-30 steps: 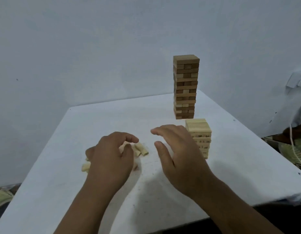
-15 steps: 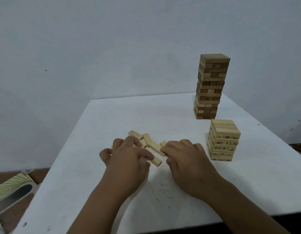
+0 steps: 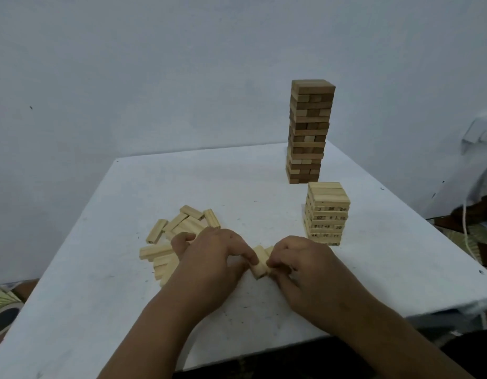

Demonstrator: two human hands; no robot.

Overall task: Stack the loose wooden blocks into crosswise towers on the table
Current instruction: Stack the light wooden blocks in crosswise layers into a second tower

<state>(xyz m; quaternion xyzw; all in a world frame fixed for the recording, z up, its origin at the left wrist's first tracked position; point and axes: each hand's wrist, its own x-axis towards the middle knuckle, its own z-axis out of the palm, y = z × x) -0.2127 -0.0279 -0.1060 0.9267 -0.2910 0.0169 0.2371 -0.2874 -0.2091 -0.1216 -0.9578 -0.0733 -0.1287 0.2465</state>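
A few pale rectangular wooden blocks (image 3: 260,262) are pinched between the curled fingers of the left hand (image 3: 212,258) and the right hand (image 3: 302,265), low over the white table (image 3: 373,269). More loose pale blocks (image 3: 179,225) are scattered just left of the hands, while a short pale tower (image 3: 326,213) and a tall brown tower (image 3: 309,131) are standing at the right.

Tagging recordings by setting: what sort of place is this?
Probably a room in a home: a plain white table against a bare pale wall, holding a tall brown wooden block tower, with patterned fabric on the floor.
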